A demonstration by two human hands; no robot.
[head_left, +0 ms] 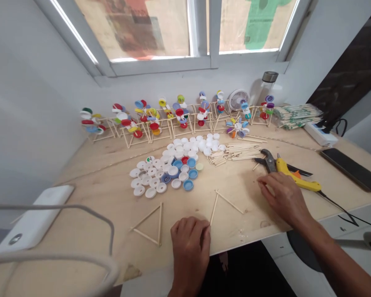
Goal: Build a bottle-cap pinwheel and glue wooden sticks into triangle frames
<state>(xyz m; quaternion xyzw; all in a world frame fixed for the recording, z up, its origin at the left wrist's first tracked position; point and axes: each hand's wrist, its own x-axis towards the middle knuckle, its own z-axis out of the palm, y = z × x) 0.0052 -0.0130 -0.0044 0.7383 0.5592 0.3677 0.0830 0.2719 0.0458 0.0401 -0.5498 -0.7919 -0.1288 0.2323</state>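
Note:
My left hand (190, 239) rests at the table's front edge, its fingers curled inward and closed; whatever lies inside them is hidden. Beside its fingertips, the lower end of a V of two thin wooden sticks (214, 206) lies flat on the table. To its left is a triangle of wooden sticks (160, 222). My right hand (282, 196) is over the right side, fingers bent and drawn together, with their inner side hidden. Just beyond it are grey pliers (268, 160) with dark handles and a yellow glue gun (303, 181), nozzle pointing away.
White and blue bottle caps (154, 177) lie mid-table, near loose wooden sticks (243, 151). Several stick frames with colourful cap wheels (153, 123) line the back. A phone (352, 169), power strip (321, 134), bottle (267, 86), small fan (238, 100) and white power bank (34, 218) stand around.

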